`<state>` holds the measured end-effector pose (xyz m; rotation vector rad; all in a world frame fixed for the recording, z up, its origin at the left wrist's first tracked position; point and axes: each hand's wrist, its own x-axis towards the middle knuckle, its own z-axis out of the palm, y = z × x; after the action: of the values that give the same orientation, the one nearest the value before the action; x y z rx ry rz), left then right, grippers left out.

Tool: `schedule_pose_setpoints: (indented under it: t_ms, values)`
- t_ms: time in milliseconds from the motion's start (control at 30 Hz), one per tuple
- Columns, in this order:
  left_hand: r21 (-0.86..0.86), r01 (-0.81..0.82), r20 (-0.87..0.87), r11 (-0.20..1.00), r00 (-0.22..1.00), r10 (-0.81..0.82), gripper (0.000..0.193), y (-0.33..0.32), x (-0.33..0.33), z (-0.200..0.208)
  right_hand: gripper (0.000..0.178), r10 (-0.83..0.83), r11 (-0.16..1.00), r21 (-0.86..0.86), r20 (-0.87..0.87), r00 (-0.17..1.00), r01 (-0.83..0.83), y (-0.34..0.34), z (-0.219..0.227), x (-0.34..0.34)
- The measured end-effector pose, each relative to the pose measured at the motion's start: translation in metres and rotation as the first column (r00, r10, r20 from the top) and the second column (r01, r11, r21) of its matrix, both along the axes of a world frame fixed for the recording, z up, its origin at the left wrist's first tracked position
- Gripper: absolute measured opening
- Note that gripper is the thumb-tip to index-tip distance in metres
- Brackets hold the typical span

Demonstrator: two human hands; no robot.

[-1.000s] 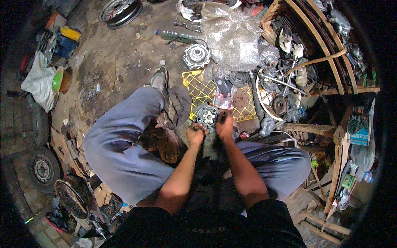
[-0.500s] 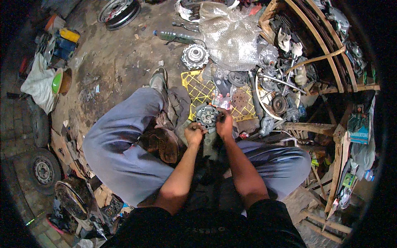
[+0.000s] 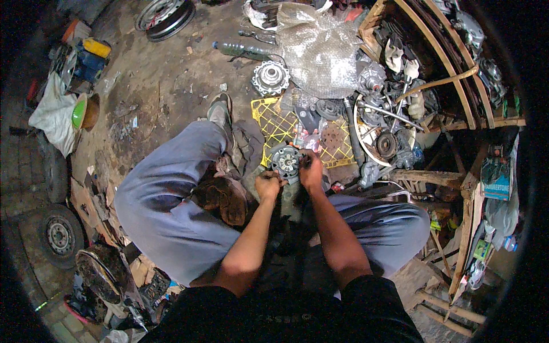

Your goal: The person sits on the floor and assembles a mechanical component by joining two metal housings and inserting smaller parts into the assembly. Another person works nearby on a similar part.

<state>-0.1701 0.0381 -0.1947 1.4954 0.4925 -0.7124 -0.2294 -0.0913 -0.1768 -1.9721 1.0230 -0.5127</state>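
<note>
Landmark: yellow lattice crate (image 3: 265,102). Round metal part (image 3: 285,160) is seen at the crate's near edge, between both hands. Its left near rim is met by the left hand (image 3: 268,184), fingers curled; its right rim by the right hand (image 3: 311,171), fingers curled too. Whether either grip is closed on the part can't be told; fingertips are hidden.

On the crate: brown perforated disc (image 3: 331,137) and dark round part (image 3: 330,108), so the top is partly taken up. Right edge is hemmed in by a black tube (image 3: 351,128); beyond it, a white-rimmed tray (image 3: 357,121) is loaded with metal parts. Far side is crowded by bubble wrap (image 3: 317,48), with a toothed hub (image 3: 270,78) beside it and a bottle (image 3: 246,50) farther off. Left side is flanked by grey cloth (image 3: 247,138).
</note>
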Motion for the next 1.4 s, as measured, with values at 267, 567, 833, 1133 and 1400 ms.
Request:
schedule_pose_setpoints:
  t_ms: [267, 567, 833, 1133, 1400]
  values:
    - [0.164, 0.05, 0.013, 0.985, 0.998, -0.053, 0.019, -0.001, 0.004, 0.009, 0.019, 0.032, 0.999, 0.03, -0.005, 0.999, -0.031, -0.002, 0.004, 0.0]
    - [0.236, 0.02, 0.103, 0.971, 0.994, -0.045, 0.035, 0.003, 0.001, 0.012, 0.017, 0.024, 0.997, -0.074, -0.022, 0.999, -0.026, 0.001, 0.008, -0.001]
    - [0.022, 0.093, 0.011, 0.995, 0.996, -0.094, 0.025, -0.003, 0.018, 0.017, 0.021, -0.058, 0.995, 0.088, 0.052, 0.997, 0.054, -0.005, -0.031, -0.008]
    - [-0.066, 0.115, -0.233, 0.991, 0.964, -0.127, 0.027, 0.007, 0.034, 0.003, 0.018, -0.192, 0.866, 0.496, 0.211, 0.958, 0.064, -0.007, -0.059, -0.021]
    - [-0.212, 0.223, -0.332, 0.952, 0.9, -0.284, 0.044, 0.025, 0.053, -0.004, 0.025, -0.203, 0.887, 0.448, 0.165, 0.965, 0.11, 0.0, -0.049, -0.015]
